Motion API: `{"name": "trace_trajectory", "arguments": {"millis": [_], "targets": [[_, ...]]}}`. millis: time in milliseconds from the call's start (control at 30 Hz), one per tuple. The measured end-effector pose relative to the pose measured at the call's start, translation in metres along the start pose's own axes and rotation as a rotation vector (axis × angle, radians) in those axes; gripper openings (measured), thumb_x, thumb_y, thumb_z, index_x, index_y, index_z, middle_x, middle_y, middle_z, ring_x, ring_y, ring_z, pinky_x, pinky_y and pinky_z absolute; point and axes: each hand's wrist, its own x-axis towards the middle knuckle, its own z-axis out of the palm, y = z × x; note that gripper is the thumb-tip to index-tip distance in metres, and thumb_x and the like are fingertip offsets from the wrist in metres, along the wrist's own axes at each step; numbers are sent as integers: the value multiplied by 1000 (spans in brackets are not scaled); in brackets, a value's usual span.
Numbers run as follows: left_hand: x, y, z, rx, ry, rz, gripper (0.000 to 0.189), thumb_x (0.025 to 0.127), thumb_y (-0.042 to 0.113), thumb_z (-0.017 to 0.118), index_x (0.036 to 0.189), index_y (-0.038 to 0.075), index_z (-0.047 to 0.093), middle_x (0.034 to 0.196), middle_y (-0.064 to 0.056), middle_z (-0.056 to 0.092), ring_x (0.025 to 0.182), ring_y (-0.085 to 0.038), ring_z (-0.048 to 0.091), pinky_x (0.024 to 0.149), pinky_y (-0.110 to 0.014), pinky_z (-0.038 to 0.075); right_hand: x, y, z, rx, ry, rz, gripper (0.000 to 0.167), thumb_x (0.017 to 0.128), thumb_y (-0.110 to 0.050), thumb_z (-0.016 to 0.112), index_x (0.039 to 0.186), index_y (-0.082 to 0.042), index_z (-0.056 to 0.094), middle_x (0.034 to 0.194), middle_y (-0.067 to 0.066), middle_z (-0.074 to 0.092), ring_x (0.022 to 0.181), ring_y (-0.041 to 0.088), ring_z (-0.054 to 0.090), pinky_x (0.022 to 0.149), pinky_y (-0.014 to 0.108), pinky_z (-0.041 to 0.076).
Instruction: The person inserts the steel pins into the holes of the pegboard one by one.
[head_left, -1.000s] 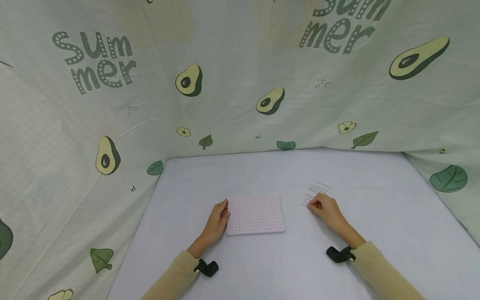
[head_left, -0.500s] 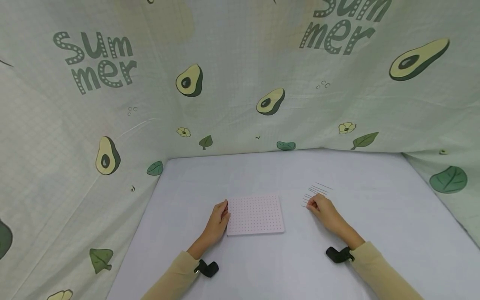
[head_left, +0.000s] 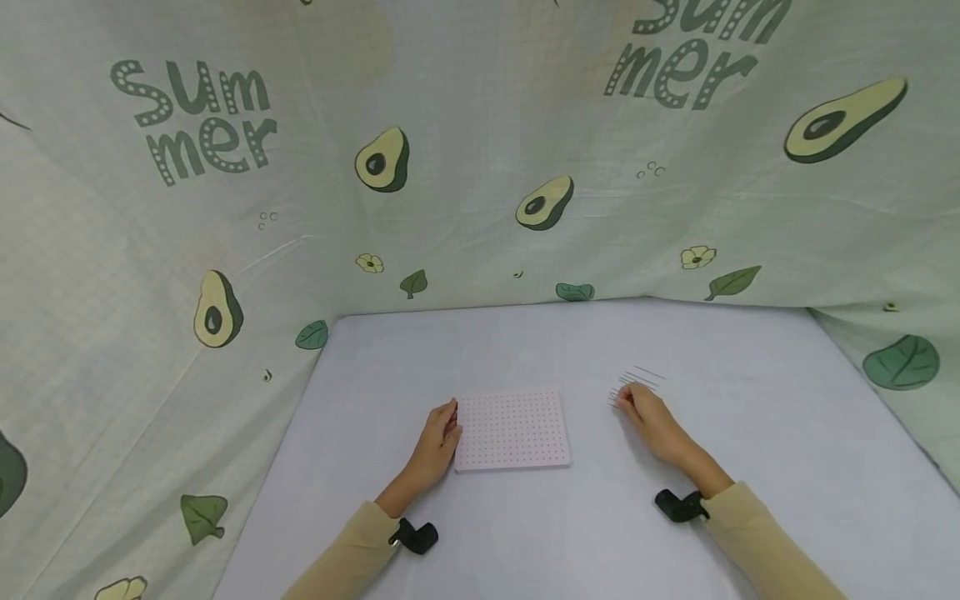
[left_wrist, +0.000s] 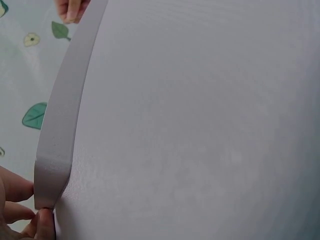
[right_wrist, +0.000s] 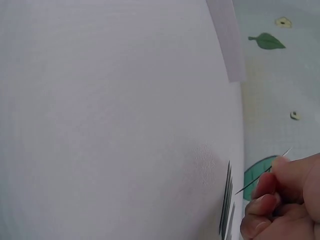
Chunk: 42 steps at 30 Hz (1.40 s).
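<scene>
A pale pink pegboard (head_left: 513, 430) with rows of small holes lies on the table in the head view. My left hand (head_left: 432, 443) holds its left edge; in the left wrist view, fingertips (left_wrist: 20, 186) meet the board's end face (left_wrist: 50, 187). To the right of the board, my right hand (head_left: 651, 421) pinches one thin dark needle (right_wrist: 252, 183) between thumb and forefinger, its slanting length showing at both sides of the grip. Several similar needles (head_left: 645, 372) lie in a row on the table beside and beyond that hand, partly covered by it.
The white tabletop (head_left: 510, 542) spreads around the board. A hanging cloth (head_left: 450, 242) printed with avocados and leaves encloses the back and sides. Black cameras (head_left: 416, 537) sit on both wrists.
My right hand has shifted slightly away from me along the row of needles, its fingers pinched together. The left hand and the pegboard stay in place.
</scene>
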Motion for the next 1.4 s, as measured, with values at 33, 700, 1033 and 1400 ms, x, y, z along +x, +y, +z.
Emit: {"name": "trace_trajectory", "arguments": {"millis": [33, 700, 1033, 1400], "targets": [[0, 0, 0, 4, 0, 0, 52, 104, 0, 46, 150, -12, 27, 145, -28, 37, 131, -35, 45, 110, -45, 39, 1, 0, 0, 11, -5, 4, 6, 101, 2, 53, 100, 7, 54, 89, 11, 55, 81, 18, 49, 67, 30, 46], [-1, -2, 0, 7, 11, 6, 49, 104, 1, 48, 149, -10, 33, 144, -28, 38, 131, -35, 45, 109, -45, 41, 18, -19, 21, 252, -23, -21, 6, 102, -3, 54, 102, 3, 55, 84, 6, 55, 73, 12, 47, 58, 20, 43], [-2, -3, 0, 19, 16, -3, 50, 104, 4, 48, 150, -9, 33, 146, -27, 37, 134, -36, 43, 110, -43, 40, 32, -35, 38, 249, -22, -106, 4, 97, 1, 59, 98, 2, 55, 81, 1, 54, 72, 9, 48, 57, 19, 43], [0, -3, 0, 5, 24, -1, 49, 104, 3, 49, 150, -9, 34, 145, -26, 39, 134, -35, 44, 110, -42, 41, 46, -57, 67, 305, -107, -162, 5, 98, -1, 58, 97, 3, 56, 79, -2, 53, 71, 8, 47, 56, 20, 43]]}}
